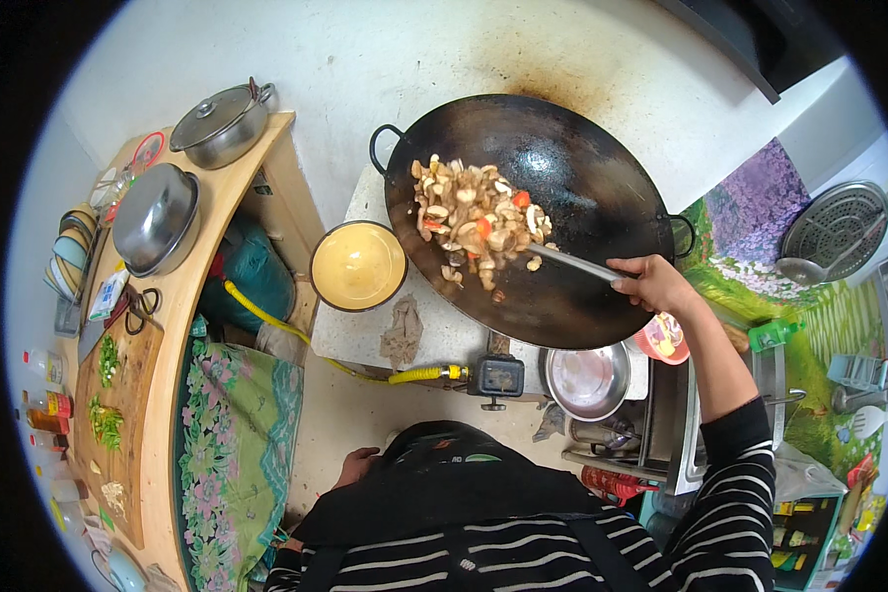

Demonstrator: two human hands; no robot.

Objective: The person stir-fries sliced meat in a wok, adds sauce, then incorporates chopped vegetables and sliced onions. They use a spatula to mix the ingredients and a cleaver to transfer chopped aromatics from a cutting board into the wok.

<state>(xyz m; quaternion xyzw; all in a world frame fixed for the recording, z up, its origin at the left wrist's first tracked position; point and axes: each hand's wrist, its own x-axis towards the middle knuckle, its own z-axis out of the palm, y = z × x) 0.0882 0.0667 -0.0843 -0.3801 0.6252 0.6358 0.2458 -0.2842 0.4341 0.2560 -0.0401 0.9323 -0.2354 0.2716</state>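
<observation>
A large black two-handled wok (607, 200) stands before me. Chopped food (466, 211) is heaped in its left part: brownish pieces, pale slices that look like mushroom, and some orange-red bits. My right hand (655, 285) grips the metal handle of a spatula or ladle (573, 263) at the wok's right side. That utensil's head is hidden in the food. Down by my apron, my left hand (359, 466) hangs at my side, partly covered; its fingers do not show clearly. Just left of the wok sits a yellow enamel bowl (359, 266) with a dark rim.
A steel basin (588, 377) and a pink basket (666, 339) lie below the wok's right. On the left counter are a cutting board (137, 459) with chopped greens, a cleaver (92, 337), scissors (143, 311) and a lidded pot (222, 126). A yellow gas hose (266, 318) runs to the stove.
</observation>
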